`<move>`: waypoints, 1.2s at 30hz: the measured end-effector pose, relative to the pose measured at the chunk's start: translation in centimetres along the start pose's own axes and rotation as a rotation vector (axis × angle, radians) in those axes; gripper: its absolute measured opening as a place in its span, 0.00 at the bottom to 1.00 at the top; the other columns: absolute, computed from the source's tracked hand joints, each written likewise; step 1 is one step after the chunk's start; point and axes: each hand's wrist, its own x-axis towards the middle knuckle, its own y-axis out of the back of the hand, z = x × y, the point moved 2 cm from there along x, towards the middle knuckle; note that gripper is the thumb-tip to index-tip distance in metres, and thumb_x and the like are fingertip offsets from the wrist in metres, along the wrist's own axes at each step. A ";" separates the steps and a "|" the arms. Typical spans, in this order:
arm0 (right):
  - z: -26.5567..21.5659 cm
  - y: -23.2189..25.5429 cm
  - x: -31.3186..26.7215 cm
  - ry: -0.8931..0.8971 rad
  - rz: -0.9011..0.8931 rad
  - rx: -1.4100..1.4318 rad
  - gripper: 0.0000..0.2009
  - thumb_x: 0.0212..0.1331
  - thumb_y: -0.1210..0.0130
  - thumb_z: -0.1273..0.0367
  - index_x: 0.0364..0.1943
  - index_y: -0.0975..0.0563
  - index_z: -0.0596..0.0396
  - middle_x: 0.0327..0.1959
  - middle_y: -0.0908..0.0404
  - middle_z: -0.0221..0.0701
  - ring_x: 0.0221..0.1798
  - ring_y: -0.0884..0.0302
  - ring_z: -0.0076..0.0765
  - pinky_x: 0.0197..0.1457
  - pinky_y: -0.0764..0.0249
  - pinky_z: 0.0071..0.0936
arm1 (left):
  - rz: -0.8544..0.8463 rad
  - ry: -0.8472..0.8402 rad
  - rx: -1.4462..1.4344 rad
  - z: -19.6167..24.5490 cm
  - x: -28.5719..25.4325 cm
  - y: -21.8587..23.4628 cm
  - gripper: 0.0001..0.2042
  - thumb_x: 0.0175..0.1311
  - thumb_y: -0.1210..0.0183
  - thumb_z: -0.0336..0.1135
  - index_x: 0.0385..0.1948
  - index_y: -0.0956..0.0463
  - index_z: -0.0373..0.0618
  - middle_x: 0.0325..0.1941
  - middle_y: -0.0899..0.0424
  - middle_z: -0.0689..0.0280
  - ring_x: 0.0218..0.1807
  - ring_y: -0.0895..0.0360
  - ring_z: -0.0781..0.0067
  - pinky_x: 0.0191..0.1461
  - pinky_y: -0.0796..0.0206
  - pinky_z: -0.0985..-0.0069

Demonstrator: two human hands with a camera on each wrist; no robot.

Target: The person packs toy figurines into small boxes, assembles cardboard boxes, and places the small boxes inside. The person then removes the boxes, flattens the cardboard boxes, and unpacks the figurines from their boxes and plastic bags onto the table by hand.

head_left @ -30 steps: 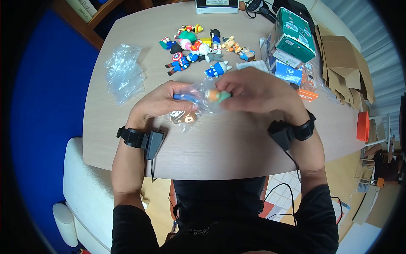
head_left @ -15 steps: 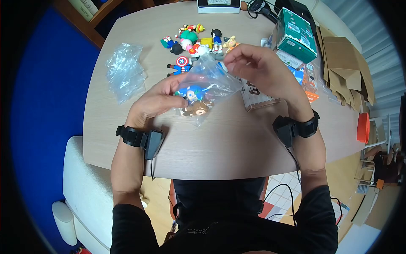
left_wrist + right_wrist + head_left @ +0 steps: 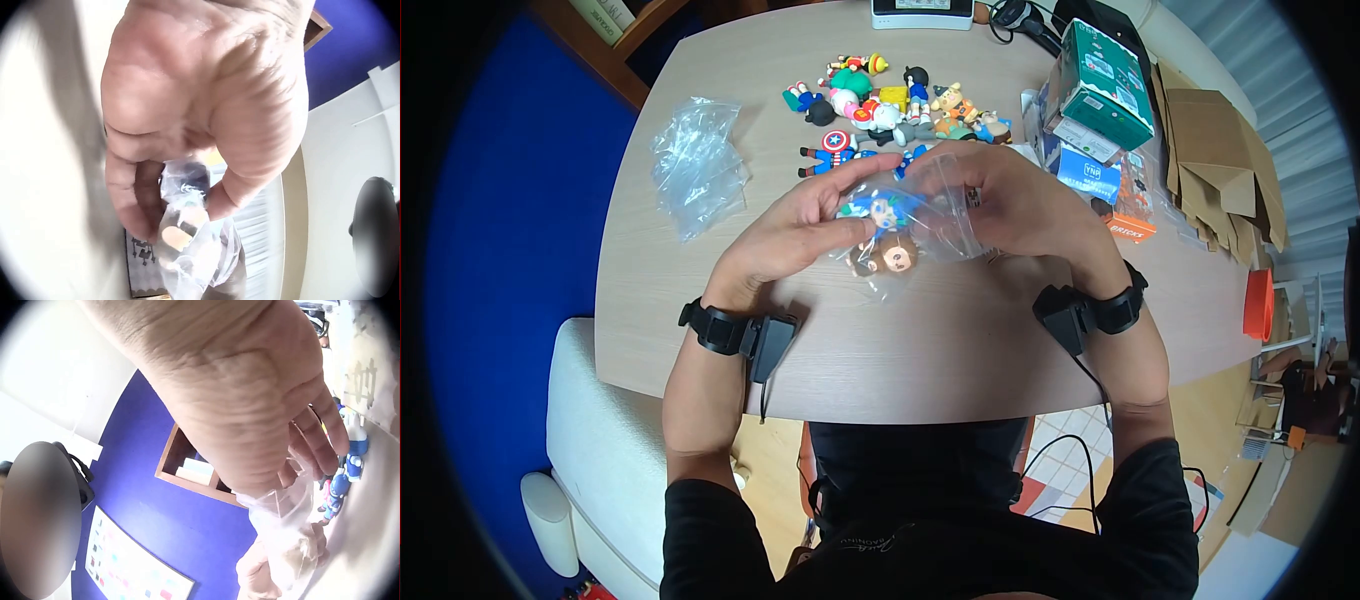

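Above the middle of the table, my left hand (image 3: 785, 235) pinches a clear bag (image 3: 945, 220) between thumb and fingers. Inside it show a blue figure (image 3: 885, 212) and brown round-headed figures (image 3: 897, 253). On the bag's right side, my right hand (image 3: 1030, 205) grips the plastic; its fingertips are partly hidden. The left wrist view has the left hand (image 3: 200, 94) holding the crinkled bag (image 3: 187, 262). In the right wrist view, plastic (image 3: 284, 519) lies against the thumb of the right hand (image 3: 237, 394).
Beyond the hands lies a group of small figures, among them one with a round shield (image 3: 835, 142). Empty clear bags (image 3: 700, 165) lie at the left. At the right are a green box (image 3: 1105, 85), a blue box (image 3: 1087, 172) and brown cardboard (image 3: 1215, 150).
A green and orange figure left the bag and now lies among the others at the back. My right hand moved off the bag, then came back to it. The bag shifted slightly right.
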 end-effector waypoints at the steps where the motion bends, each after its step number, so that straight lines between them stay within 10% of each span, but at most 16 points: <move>1: -0.2 0.1 0.0 0.000 0.001 -0.001 0.14 0.53 0.34 0.68 0.44 0.19 0.55 0.48 0.20 0.36 0.51 0.23 0.37 0.53 0.28 0.30 | -0.001 -0.001 0.001 0.0 0.0 0.0 0.32 0.63 0.44 0.22 0.70 0.45 0.39 0.56 0.22 0.64 0.55 0.25 0.80 0.61 0.34 0.81; 12: -0.8 -0.5 0.0 -0.191 -0.049 0.195 0.22 0.51 0.30 0.63 0.48 0.20 0.60 0.48 0.19 0.36 0.48 0.22 0.34 0.51 0.27 0.29 | 0.035 -0.199 0.209 -0.1 0.3 -0.9 0.33 0.64 0.42 0.24 0.71 0.47 0.43 0.63 0.29 0.61 0.53 0.26 0.81 0.54 0.31 0.84; 16: -0.6 -0.1 0.0 -0.130 -0.044 0.148 0.22 0.47 0.28 0.65 0.47 0.20 0.59 0.48 0.19 0.34 0.48 0.22 0.31 0.50 0.27 0.27 | -0.027 -0.003 0.091 -0.3 0.2 -0.4 0.35 0.61 0.41 0.21 0.71 0.46 0.41 0.73 0.41 0.61 0.67 0.36 0.78 0.63 0.36 0.79; 22: -0.6 1.7 -0.7 -0.065 -0.041 0.265 0.20 0.47 0.29 0.71 0.46 0.19 0.59 0.44 0.19 0.29 0.44 0.23 0.24 0.47 0.27 0.22 | -0.111 0.127 0.114 -0.3 -0.3 0.8 0.36 0.60 0.40 0.20 0.71 0.47 0.41 0.55 0.21 0.65 0.49 0.23 0.82 0.53 0.30 0.84; 25: 0.0 3.0 -0.9 -0.339 -0.027 0.168 0.16 0.50 0.31 0.73 0.45 0.19 0.59 0.38 0.19 0.26 0.39 0.24 0.19 0.42 0.28 0.18 | -0.084 0.121 0.146 -0.4 -0.4 1.9 0.33 0.61 0.40 0.22 0.70 0.44 0.41 0.46 0.18 0.66 0.42 0.21 0.85 0.49 0.28 0.85; 31: 1.1 3.3 -0.1 -0.485 0.199 0.176 0.13 0.59 0.38 0.72 0.46 0.21 0.61 0.34 0.19 0.26 0.36 0.25 0.13 0.38 0.29 0.13 | 0.405 0.009 0.013 -0.7 0.0 4.3 0.21 0.65 0.44 0.27 0.60 0.33 0.38 0.48 0.19 0.64 0.41 0.21 0.84 0.44 0.27 0.86; 33: 1.7 3.0 0.1 -0.268 0.499 0.183 0.12 0.60 0.39 0.72 0.47 0.21 0.62 0.36 0.19 0.26 0.37 0.24 0.15 0.42 0.27 0.14 | 0.460 -0.047 0.009 -0.5 0.0 4.2 0.20 0.65 0.44 0.27 0.59 0.33 0.38 0.47 0.19 0.64 0.40 0.21 0.84 0.43 0.27 0.86; 36: 0.9 2.2 0.0 -0.286 0.408 0.179 0.12 0.62 0.42 0.74 0.49 0.23 0.61 0.36 0.18 0.28 0.39 0.23 0.17 0.45 0.26 0.15 | 0.531 -0.119 0.019 -0.2 0.0 4.1 0.19 0.65 0.44 0.27 0.58 0.33 0.39 0.45 0.20 0.64 0.39 0.21 0.84 0.41 0.28 0.86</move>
